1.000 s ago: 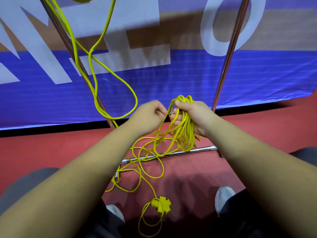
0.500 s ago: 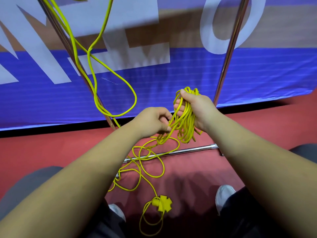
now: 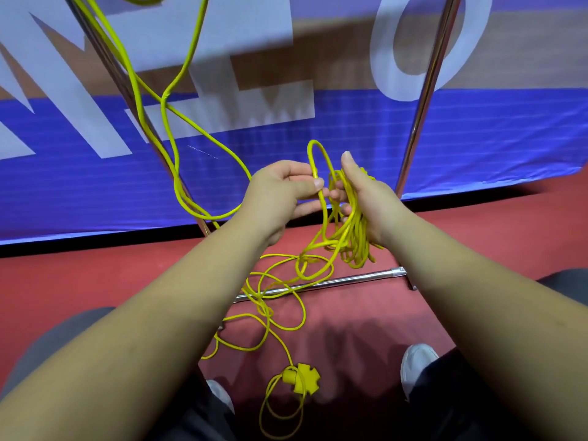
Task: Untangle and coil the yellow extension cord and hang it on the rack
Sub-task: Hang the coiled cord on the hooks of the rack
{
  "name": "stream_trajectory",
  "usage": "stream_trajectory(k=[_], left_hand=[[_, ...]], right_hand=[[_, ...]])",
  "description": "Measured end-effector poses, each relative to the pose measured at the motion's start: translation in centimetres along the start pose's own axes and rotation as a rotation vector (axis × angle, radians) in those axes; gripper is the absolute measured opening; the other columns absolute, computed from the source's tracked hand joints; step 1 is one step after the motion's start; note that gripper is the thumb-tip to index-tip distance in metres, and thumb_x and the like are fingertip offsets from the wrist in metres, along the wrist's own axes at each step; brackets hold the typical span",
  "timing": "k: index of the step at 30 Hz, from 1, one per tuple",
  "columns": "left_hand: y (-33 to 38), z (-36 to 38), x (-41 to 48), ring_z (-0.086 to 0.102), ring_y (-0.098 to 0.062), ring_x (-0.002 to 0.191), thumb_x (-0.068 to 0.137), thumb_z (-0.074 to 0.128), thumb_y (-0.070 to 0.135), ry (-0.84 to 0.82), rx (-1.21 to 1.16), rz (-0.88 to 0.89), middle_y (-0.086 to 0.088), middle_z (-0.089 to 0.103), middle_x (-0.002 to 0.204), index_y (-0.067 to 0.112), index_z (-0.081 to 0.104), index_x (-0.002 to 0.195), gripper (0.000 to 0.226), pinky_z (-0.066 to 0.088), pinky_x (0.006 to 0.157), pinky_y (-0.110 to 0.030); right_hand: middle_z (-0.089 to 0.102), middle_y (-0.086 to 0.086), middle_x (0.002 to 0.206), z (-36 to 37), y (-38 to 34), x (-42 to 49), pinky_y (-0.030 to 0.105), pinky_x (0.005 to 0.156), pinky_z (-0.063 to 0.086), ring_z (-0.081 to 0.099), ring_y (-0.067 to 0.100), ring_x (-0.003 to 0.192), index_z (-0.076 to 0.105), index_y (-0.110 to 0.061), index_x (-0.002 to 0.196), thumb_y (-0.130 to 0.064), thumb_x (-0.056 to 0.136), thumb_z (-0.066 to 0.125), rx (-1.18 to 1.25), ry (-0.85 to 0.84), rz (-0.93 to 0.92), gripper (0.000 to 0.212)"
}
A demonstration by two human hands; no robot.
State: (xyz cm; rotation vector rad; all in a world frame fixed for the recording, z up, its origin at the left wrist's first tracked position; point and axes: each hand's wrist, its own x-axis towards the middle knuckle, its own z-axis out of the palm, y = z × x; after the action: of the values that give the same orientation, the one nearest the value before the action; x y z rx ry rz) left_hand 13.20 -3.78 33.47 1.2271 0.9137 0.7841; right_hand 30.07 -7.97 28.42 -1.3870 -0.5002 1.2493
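yellow extension cord (image 3: 351,224) bunched in right hand (image 3: 366,198), one loop pinched by left hand (image 3: 280,192), mid-frame.

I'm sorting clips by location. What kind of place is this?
Probably an event or sports hall: a large blue banner with big white letters, red floor, and a metal rack whose uprights carry the yellow cord.

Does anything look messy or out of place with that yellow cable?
Yes. Only part of the yellow extension cord is bunched in the right hand; the left hand pinches one loop. The rest sprawls in crossing loops over the red floor and the rack's bottom bar, with the socket end on the floor.
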Motion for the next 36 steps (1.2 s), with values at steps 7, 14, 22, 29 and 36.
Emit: stream_trajectory(k=[7, 14, 22, 29, 36], left_hand=[[0.3, 0.0, 1.4, 0.075, -0.021, 0.076, 0.089, 0.075, -0.004, 0.118, -0.149, -0.094, -0.010, 0.075, 0.079, -0.002, 0.064, 0.108, 0.022, 0.063, 0.069, -0.033], [-1.3, -0.6, 2.0, 0.072, -0.023, 0.082, 0.096, 0.074, 0.021, 0.040, 0.221, -0.116, -0.010, 0.071, 0.088, 0.006, 0.069, 0.100, 0.016, 0.066, 0.076, -0.037], [-2.8, -2.5, 0.5, 0.066, -0.014, 0.087, 0.090, 0.076, 0.027, -0.508, 0.841, -0.121, -0.009, 0.076, 0.100, 0.019, 0.071, 0.106, 0.019, 0.054, 0.086, -0.038], [-2.3, -4.4, 0.6, 0.066, -0.010, 0.071, 0.086, 0.082, 0.014, -0.579, 1.107, -0.150, 0.002, 0.079, 0.086, 0.016, 0.071, 0.096, 0.015, 0.054, 0.070, -0.031], [-5.5, -5.3, -0.1, 0.062, -0.021, 0.063, 0.079, 0.087, 0.020, -0.482, 1.569, -0.336, 0.001, 0.069, 0.067, 0.013, 0.071, 0.080, 0.017, 0.056, 0.064, -0.032]], right_hand=[[0.077, 0.011, 0.095, 0.5, -0.3, -1.1, 0.030, 0.053, 0.042, 0.045, 0.015, 0.051, 0.068, -0.012, 0.105, -0.070, 0.085, 0.074, -0.095, -0.172, -0.039, 0.061], [0.068, 0.013, 0.081, -0.4, 1.3, -0.8, 0.029, 0.053, 0.040, 0.049, 0.015, 0.056, 0.079, -0.009, 0.096, -0.021, 0.090, 0.082, -0.181, -0.294, -0.057, 0.014], [0.063, 0.022, 0.084, -1.3, 1.5, 0.2, 0.033, 0.057, 0.045, 0.051, 0.020, 0.051, 0.073, -0.006, 0.083, -0.016, 0.092, 0.075, -0.057, -0.042, -0.072, 0.013], [0.064, 0.008, 0.066, -1.3, 1.4, 1.0, 0.033, 0.058, 0.045, 0.053, 0.017, 0.049, 0.069, -0.010, 0.080, -0.015, 0.095, 0.071, -0.007, 0.140, -0.128, 0.016], [0.061, 0.007, 0.062, -2.0, 0.2, 1.4, 0.040, 0.061, 0.053, 0.056, 0.024, 0.055, 0.068, -0.010, 0.076, -0.023, 0.090, 0.074, 0.114, 0.372, -0.167, 0.020]])
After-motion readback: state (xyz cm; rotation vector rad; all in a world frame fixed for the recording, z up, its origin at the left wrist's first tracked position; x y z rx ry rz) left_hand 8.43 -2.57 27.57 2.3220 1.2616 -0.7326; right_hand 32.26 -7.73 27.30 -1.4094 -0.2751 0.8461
